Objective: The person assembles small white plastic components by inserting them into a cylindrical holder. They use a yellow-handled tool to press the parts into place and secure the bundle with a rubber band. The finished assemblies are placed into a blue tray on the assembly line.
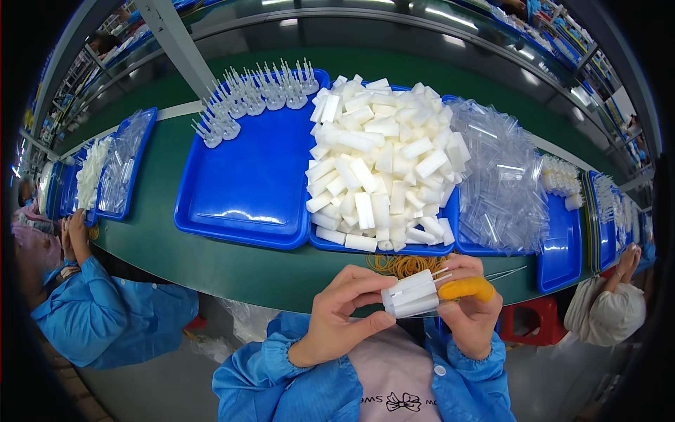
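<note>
In front of my chest I hold a small bundle of white foam blocks (415,292) with a clear plastic end piece (388,301) on its left. My left hand (342,311) pinches that clear end between thumb and fingers. At the other end, the fingers of my right hand (470,318) close on the bundle, and one of them wears a yellow finger cot (467,289). Thin pale rods (441,273) stick out towards the right hand. How the rods sit inside the foam is hidden.
Ahead is a blue tray (242,183) with clear-based pieces bearing upright rods (256,90) along its far side. Right of it are heaped white foam blocks (383,158), then clear plastic sleeves (498,179). Yellow rubber bands (404,264) and metal tweezers (508,271) lie nearby. Co-workers sit both sides.
</note>
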`<state>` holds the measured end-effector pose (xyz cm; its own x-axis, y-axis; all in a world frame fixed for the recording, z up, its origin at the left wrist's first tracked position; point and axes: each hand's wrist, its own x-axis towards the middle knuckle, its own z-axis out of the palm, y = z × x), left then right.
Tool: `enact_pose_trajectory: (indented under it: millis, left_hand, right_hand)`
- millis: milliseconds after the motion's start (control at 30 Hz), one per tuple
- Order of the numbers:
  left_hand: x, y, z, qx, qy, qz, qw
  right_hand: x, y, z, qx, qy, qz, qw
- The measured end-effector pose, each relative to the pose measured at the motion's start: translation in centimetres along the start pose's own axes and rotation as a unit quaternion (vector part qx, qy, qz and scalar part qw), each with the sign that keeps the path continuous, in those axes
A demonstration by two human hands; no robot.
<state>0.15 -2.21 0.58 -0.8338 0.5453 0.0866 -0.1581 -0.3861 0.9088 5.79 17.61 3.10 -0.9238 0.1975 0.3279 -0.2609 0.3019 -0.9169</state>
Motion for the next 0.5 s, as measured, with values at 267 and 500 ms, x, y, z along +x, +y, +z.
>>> enact_pose_trajectory:
  millis: [267, 500]
  left_hand:
    - [0.4, -0.9, -0.5, -0.070, 0.026, -0.025, 0.997]
    - [0.3, -1.0, -0.4, -0.131, 0.054, -0.063, 0.988]
  right_hand:
    - [2.0, -0.3, -3.3, -0.079, 0.098, -0.002, 0.992]
    - [4.4, 3.6, -7.5, -0.586, 0.057, -0.024, 0.808]
